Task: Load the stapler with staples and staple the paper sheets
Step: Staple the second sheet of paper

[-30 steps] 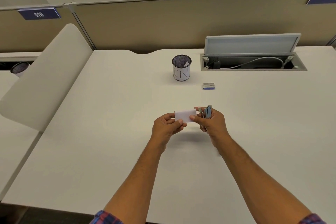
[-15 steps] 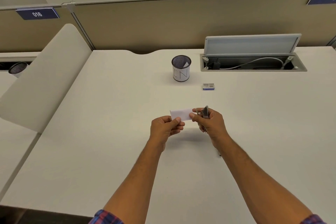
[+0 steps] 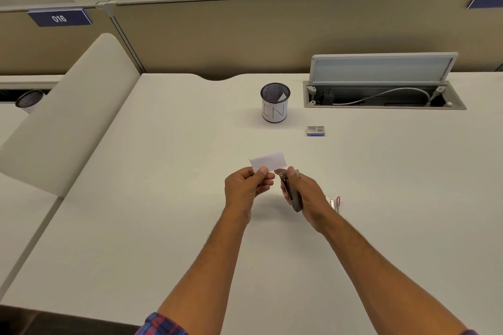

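bare desk (image 3: 168, 198) left of hands, mesh cup (image 3: 275, 103), staple box (image 3: 315, 130), perhaps staples (image 3: 335, 202) rightward

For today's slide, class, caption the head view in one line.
Left hand pinches paper beside the stapler gripped in the right hand.

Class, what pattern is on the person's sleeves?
Plaid in blue and red, seen at the left sleeve in the head view.

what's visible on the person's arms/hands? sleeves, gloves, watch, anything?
Both hands, left hand and right hand, are bare: no gloves, rings or watch visible. Forearms are uncovered. Red-and-blue plaid cloth sleeves show only at the bottom edge, pushed up near the elbows.
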